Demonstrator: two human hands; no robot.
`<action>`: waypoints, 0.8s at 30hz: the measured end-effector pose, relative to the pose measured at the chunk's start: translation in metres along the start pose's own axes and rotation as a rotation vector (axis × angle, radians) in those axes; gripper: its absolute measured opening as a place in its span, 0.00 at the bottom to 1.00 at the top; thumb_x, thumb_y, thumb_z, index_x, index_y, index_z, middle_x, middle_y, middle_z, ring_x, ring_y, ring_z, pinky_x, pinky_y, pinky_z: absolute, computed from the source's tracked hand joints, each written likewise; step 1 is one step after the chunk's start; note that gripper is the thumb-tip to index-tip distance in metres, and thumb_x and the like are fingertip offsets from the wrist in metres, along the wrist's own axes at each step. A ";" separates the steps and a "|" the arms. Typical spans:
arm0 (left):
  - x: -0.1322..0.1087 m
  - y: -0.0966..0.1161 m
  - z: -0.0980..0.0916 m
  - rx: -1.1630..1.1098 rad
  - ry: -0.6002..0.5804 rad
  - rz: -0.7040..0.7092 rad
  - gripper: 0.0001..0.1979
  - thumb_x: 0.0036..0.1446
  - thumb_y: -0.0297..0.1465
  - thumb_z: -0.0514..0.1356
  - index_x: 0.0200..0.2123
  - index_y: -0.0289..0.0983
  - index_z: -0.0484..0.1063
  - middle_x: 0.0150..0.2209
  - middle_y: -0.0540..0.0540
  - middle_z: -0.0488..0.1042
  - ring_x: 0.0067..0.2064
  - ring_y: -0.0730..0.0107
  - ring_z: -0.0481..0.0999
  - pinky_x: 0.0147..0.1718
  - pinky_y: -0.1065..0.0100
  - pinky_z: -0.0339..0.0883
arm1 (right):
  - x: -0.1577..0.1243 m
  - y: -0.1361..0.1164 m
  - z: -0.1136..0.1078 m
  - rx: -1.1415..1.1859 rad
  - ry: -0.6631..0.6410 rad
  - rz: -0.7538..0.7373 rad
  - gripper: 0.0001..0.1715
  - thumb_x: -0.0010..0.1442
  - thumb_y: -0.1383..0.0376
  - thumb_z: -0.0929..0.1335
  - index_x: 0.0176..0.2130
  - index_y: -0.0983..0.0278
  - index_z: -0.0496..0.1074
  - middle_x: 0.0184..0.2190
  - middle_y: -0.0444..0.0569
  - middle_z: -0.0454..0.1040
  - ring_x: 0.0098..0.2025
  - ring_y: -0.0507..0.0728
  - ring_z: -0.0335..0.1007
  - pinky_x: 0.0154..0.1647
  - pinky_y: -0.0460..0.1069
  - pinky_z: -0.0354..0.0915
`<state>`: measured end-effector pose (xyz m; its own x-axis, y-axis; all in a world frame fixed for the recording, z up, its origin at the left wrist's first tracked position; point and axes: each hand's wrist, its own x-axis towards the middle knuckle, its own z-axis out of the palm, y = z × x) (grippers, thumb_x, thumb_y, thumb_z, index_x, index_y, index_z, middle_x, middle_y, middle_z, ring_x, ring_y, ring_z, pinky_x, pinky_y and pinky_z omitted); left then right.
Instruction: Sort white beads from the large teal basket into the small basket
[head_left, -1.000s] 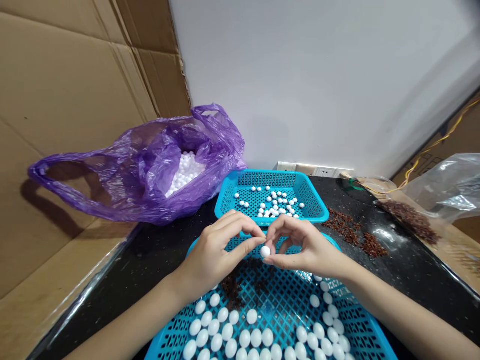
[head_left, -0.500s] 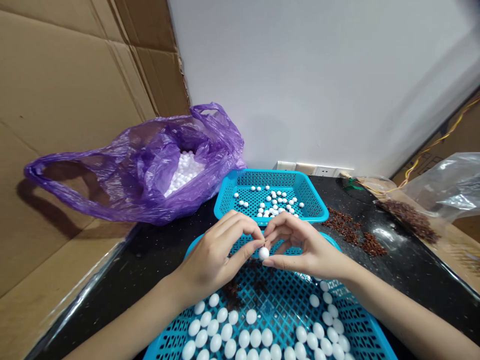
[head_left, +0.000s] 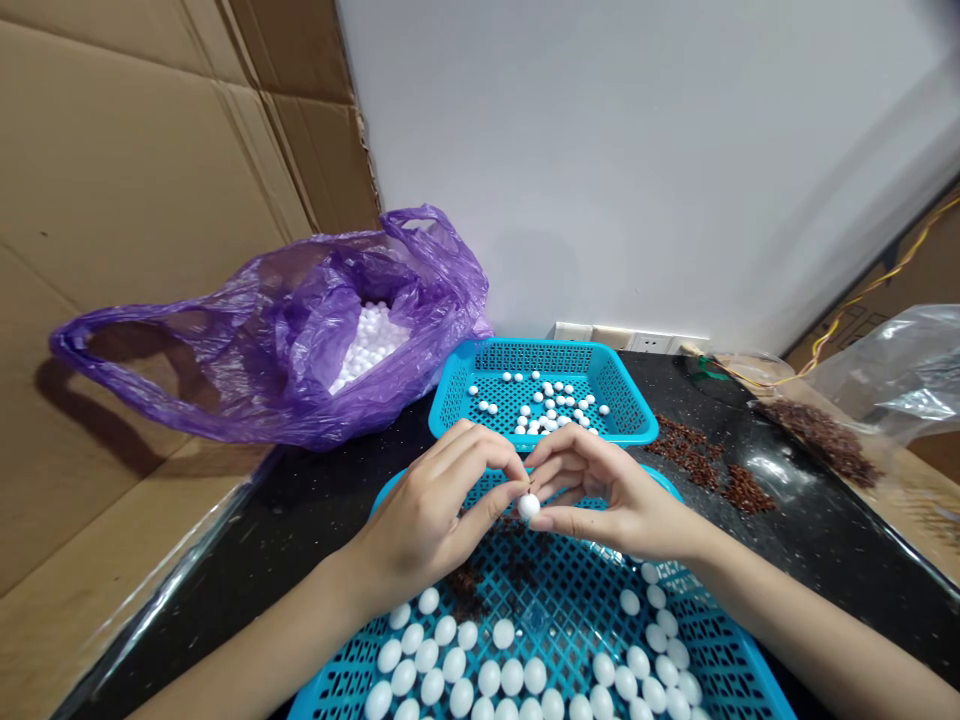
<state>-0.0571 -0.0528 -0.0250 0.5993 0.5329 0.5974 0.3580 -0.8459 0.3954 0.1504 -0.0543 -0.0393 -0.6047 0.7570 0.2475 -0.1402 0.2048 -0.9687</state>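
Over the near blue basket, my right hand (head_left: 604, 500) holds a small white ball (head_left: 529, 507) between thumb and fingers. Close against it, my left hand (head_left: 427, 505) is closed in a pinch, thumb and index fingertips at the top of the ball. A tiny dark reddish-brown piece shows at those fingertips, partly hidden. Beneath both hands lies the near blue basket (head_left: 757, 680), with many white balls (head_left: 511, 677) on its bottom. A clump of brown bits (head_left: 465, 590) lies in it below my left hand.
A second blue basket (head_left: 637, 410) with smaller-looking white balls stands behind. At the left a purple plastic bag (head_left: 300, 300) gapes over white balls. Brown bits (head_left: 682, 450) lie on the black tabletop (head_left: 825, 560) at the right, near a clear bag (head_left: 885, 370). Cardboard and a wall socket (head_left: 649, 343) border it.
Very little differs. The white ball and my right fingers have shifted slightly, and both hands keep their hold in the same place.
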 end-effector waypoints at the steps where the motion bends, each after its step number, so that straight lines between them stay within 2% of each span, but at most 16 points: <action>1: 0.000 0.000 0.000 0.002 0.003 0.003 0.04 0.61 0.22 0.55 0.36 0.35 0.64 0.34 0.49 0.67 0.39 0.71 0.66 0.39 0.70 0.61 | 0.000 0.000 0.000 0.001 -0.001 0.004 0.20 0.53 0.70 0.72 0.45 0.62 0.65 0.37 0.46 0.73 0.40 0.51 0.74 0.43 0.46 0.71; 13: 0.001 0.002 -0.001 0.040 0.036 0.039 0.03 0.61 0.22 0.54 0.36 0.35 0.64 0.34 0.48 0.68 0.38 0.70 0.66 0.37 0.68 0.62 | -0.001 -0.002 0.000 0.015 0.005 0.023 0.17 0.54 0.69 0.72 0.42 0.63 0.64 0.37 0.47 0.73 0.40 0.51 0.73 0.44 0.48 0.70; 24: 0.001 0.003 -0.001 0.007 0.011 0.025 0.05 0.60 0.20 0.54 0.36 0.34 0.63 0.33 0.49 0.67 0.37 0.72 0.67 0.38 0.69 0.63 | -0.002 -0.002 0.004 0.083 0.012 0.049 0.14 0.56 0.70 0.71 0.40 0.63 0.63 0.38 0.46 0.72 0.41 0.52 0.74 0.43 0.47 0.69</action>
<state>-0.0562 -0.0548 -0.0230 0.6002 0.5120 0.6145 0.3481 -0.8589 0.3757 0.1488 -0.0582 -0.0378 -0.6034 0.7721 0.1994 -0.1751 0.1157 -0.9777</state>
